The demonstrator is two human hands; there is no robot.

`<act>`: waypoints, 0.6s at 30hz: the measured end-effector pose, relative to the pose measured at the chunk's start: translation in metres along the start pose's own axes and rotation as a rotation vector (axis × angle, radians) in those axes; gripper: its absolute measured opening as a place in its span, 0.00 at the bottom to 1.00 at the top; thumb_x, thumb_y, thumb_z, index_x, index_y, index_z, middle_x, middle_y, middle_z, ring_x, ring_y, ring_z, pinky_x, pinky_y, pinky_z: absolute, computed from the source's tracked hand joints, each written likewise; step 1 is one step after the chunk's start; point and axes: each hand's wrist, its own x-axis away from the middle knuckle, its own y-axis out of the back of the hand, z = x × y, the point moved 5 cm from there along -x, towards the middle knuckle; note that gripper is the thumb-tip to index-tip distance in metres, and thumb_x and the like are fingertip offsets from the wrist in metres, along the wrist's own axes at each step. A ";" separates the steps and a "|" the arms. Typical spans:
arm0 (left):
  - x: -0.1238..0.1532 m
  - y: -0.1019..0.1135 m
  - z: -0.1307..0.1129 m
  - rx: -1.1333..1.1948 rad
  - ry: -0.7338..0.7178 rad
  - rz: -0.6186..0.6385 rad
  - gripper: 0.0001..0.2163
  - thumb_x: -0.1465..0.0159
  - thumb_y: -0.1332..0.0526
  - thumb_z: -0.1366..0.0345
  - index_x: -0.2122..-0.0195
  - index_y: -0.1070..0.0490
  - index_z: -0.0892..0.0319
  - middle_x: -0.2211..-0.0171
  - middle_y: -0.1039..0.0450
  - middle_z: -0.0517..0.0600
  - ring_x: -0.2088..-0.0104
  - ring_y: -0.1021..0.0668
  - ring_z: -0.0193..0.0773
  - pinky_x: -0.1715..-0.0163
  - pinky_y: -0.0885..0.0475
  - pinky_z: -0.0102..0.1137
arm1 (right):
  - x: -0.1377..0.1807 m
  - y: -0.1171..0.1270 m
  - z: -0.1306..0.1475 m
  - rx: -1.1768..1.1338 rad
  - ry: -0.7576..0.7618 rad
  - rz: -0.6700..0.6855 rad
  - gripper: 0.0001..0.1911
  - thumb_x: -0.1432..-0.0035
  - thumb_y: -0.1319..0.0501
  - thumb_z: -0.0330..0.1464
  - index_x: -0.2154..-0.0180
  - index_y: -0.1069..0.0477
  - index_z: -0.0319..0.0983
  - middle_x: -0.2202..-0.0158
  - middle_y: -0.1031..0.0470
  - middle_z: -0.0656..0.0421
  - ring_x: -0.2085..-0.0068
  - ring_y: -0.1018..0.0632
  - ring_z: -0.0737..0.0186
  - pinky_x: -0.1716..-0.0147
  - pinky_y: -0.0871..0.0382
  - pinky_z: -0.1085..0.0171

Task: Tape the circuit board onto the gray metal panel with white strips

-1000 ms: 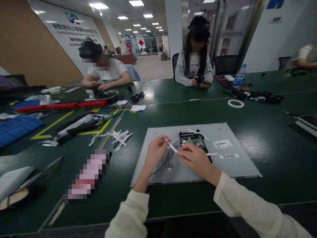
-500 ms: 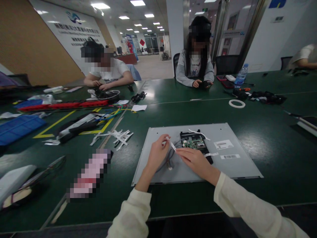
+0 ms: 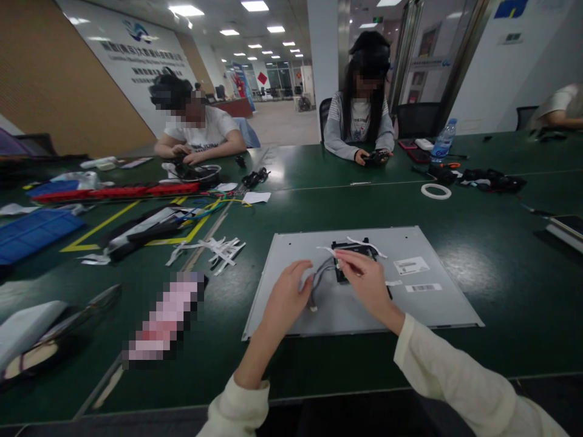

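A pale grey flat panel point(image 3: 446, 309) lies on the table in front of me, with two white labels on its right half. My right hand point(image 3: 367, 282) pinches one end of a white tape strip point(image 3: 326, 249) above the panel, and its free end points left. Partly hidden under that hand is a black frame with a circuit board point(image 3: 340, 274). Two more strips are stuck by it: a curved white strip point(image 3: 372, 244) along the top and a short one at the right. My left hand point(image 3: 288, 294) is open and empty, thumb and fingers apart, beside the grey cable point(image 3: 321, 273).
Loose white strips point(image 3: 224, 254) lie left of the panel, near a blurred-out pink object point(image 3: 168, 315). Farther left is a blue tray point(image 3: 39, 233). A tape roll point(image 3: 436, 192) and a water bottle point(image 3: 443, 141) stand beyond. Two people sit opposite.
My left hand has let go of the white tape strip and come away to the left, fingers parting. My right hand has carried the strip up and away, over the board.
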 end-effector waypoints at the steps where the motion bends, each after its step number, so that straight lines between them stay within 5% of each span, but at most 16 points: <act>1: 0.004 -0.003 -0.004 -0.016 -0.025 0.047 0.14 0.39 0.46 0.70 0.52 0.30 0.56 0.50 0.28 0.54 0.48 0.28 0.46 0.45 0.36 0.42 | 0.001 -0.002 0.002 0.022 0.020 0.018 0.14 0.40 0.44 0.32 0.56 0.23 0.42 0.54 0.23 0.56 0.53 0.23 0.60 0.52 0.29 0.59; 5: 0.015 -0.012 -0.009 -0.100 -0.068 0.181 0.14 0.41 0.44 0.73 0.54 0.29 0.56 0.53 0.26 0.54 0.51 0.26 0.47 0.48 0.34 0.42 | 0.006 -0.013 0.002 0.115 0.116 0.123 0.16 0.40 0.46 0.28 0.54 0.24 0.41 0.52 0.23 0.56 0.51 0.24 0.61 0.47 0.32 0.58; 18: -0.006 -0.017 -0.011 -0.347 0.032 0.243 0.08 0.40 0.45 0.73 0.61 0.30 0.58 0.61 0.27 0.51 0.58 0.25 0.42 0.56 0.33 0.35 | 0.025 -0.032 -0.009 0.300 0.217 0.310 0.15 0.37 0.47 0.27 0.54 0.25 0.36 0.52 0.24 0.52 0.51 0.24 0.61 0.47 0.31 0.61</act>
